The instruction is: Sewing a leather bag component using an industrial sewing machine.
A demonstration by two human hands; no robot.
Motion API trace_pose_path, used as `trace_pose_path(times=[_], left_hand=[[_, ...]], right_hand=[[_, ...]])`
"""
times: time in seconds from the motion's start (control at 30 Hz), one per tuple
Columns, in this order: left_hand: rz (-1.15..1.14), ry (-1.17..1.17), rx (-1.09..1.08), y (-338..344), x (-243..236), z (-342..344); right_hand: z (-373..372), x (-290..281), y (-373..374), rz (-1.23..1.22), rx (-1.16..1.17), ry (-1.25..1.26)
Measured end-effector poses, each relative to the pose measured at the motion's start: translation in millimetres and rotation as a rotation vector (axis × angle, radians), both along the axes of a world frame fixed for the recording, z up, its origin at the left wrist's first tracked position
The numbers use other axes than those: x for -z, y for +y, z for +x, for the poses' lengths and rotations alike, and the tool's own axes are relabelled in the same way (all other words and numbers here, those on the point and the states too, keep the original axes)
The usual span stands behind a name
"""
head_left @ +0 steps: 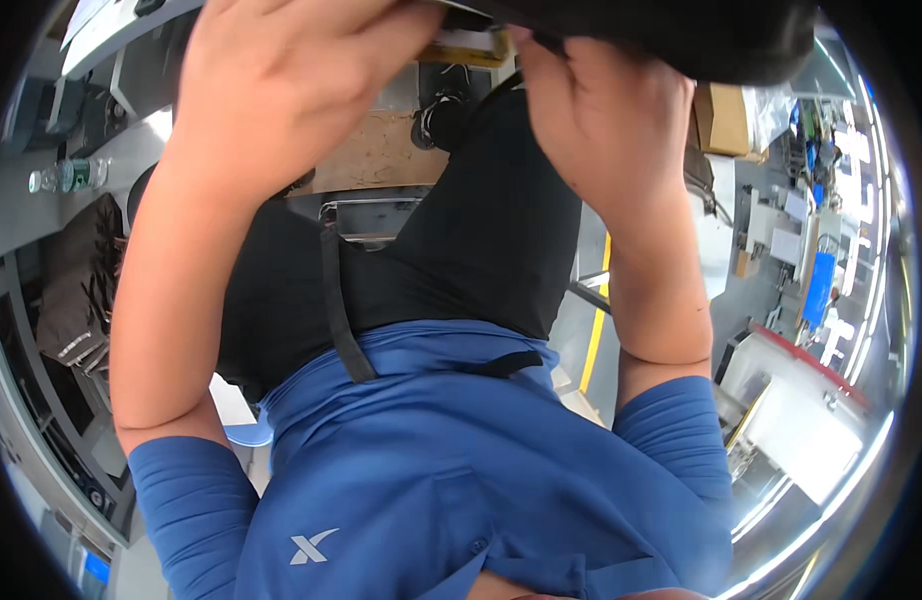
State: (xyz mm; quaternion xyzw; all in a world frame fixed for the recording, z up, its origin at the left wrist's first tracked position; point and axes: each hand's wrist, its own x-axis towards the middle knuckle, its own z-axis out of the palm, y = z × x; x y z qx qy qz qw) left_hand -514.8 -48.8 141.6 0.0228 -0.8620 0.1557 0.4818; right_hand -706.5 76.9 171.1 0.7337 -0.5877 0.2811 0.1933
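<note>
Both my hands are raised at the top edge of the view. My left hand (pixel 291 85) is bent inward, its fingers curled toward a dark edge; the fingertips are cut off or hidden. My right hand (pixel 611 115) is closed just below a large black, smooth thing (pixel 681 30) with a rounded corner, which covers part of its fingers. Between the hands shows a small yellowish-brown edge (pixel 466 50). What either hand grips cannot be made out.
A clear plastic bottle (pixel 71 176) lies on the grey surface at left. Below my hands is a brown board (pixel 371 150) near my feet. A cardboard box (pixel 723 118) stands at right, with a yellow floor line (pixel 596 330) nearer me. Workbenches stand further right.
</note>
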Motion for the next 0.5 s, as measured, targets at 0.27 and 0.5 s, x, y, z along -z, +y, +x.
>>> trace_pose_path(times=[0.27,0.5], left_hand=[[0.017,-0.231,-0.294,19.6,-13.2,-3.0],[0.008,-0.193,-0.341,19.7,-9.0,-3.1]], right_hand=[[-4.1,5.9,-5.8,-0.056,-0.025,-0.028],[-6.9,15.2,-15.1,-0.239,-0.091,-0.178]])
